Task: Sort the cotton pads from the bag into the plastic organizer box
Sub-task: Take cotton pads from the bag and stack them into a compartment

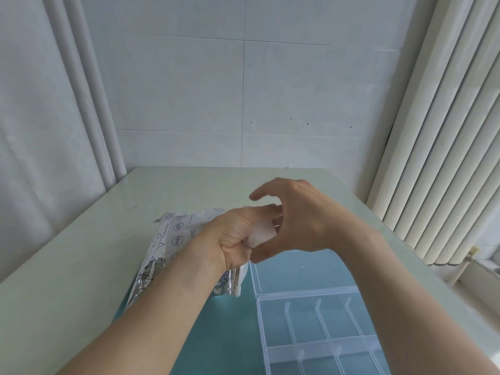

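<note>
A silvery printed bag [173, 239] lies on the table left of centre, partly under my left forearm. My left hand [232, 239] is raised above the bag and grips a stack of white cotton pads [261, 234]. My right hand [295, 220] hovers against the stack from the right, its fingers curved round the pads and the index finger lifted. The clear plastic organizer box [319, 331] sits open at the lower right, its lid [297, 274] laid flat behind it. Its visible compartments hold nothing.
A teal mat [224, 334] lies under the box and the bag's near end on a pale green table [81, 253]. A tiled wall stands behind, a curtain at the left, and a ribbed radiator [446, 158] at the right.
</note>
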Available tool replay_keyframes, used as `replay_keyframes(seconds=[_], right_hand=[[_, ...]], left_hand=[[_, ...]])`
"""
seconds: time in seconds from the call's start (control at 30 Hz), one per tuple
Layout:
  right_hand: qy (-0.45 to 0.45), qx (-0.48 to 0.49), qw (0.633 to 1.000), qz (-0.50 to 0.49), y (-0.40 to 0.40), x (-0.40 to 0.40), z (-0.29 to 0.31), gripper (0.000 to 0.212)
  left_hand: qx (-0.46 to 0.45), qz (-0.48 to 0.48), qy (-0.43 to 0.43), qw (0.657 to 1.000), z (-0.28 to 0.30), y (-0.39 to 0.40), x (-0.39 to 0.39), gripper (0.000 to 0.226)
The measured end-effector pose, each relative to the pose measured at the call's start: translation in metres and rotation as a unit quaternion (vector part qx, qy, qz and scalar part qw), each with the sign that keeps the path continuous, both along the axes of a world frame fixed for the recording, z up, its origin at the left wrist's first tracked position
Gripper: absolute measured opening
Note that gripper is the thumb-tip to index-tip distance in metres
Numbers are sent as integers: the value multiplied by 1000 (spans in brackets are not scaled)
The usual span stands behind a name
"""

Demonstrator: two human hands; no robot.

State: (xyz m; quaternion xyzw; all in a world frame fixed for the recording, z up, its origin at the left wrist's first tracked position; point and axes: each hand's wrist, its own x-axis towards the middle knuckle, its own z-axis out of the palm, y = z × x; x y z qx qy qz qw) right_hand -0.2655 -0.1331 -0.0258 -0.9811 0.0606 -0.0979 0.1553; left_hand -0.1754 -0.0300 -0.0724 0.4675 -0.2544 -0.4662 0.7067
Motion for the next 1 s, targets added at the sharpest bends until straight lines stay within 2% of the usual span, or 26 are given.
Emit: replay_keyframes(seconds=[0.07, 0.13, 0.2, 0.27, 0.33, 0.37, 0.4, 0.5, 0.63, 0.73, 0.93, 1.0], right_hand=[[9, -13, 1000, 8, -1, 1, -1, 82], [-1, -7, 1000, 10, -1, 3, -3, 74], [-19, -4, 1000, 11, -2, 3, -4, 82], [-25, 9, 1000, 13, -2, 1, -1, 100], [-16, 2, 1000, 9, -1, -3, 0, 109], [-10, -10, 1000, 7, -2, -3, 0, 106], [-6, -16, 1000, 6, -3, -3, -1, 100], [-5, 23, 1000, 6, -8, -5, -1, 77], [22, 134, 990, 31, -22, -21, -1, 65], [21, 200, 978, 52, -31, -30, -6, 45], [107, 263, 958, 50, -41, -48, -16, 26], [110, 327, 937, 52, -39, -52, -19, 24]], left_hand=[[4, 5, 2, 1000, 0, -1, 2, 11], [2, 12, -4, 1000, 1, 0, 2, 5], [4, 8, -4, 1000, 3, 0, -1, 2], [15, 10, -27, 999, -2, -3, 0, 4], [18, 22, -53, 998, -6, -5, 1, 29], [19, 23, -53, 998, -7, -6, 2, 40], [21, 20, -51, 998, -8, -6, 2, 42], [28, 20, -71, 997, -8, -7, 0, 21], [46, -39, -99, 993, -4, -5, -9, 12], [83, -66, -123, 987, 0, -3, -15, 21], [117, -82, -175, 974, -3, 7, -26, 74], [117, -125, -192, 966, 1, 13, -28, 76]])
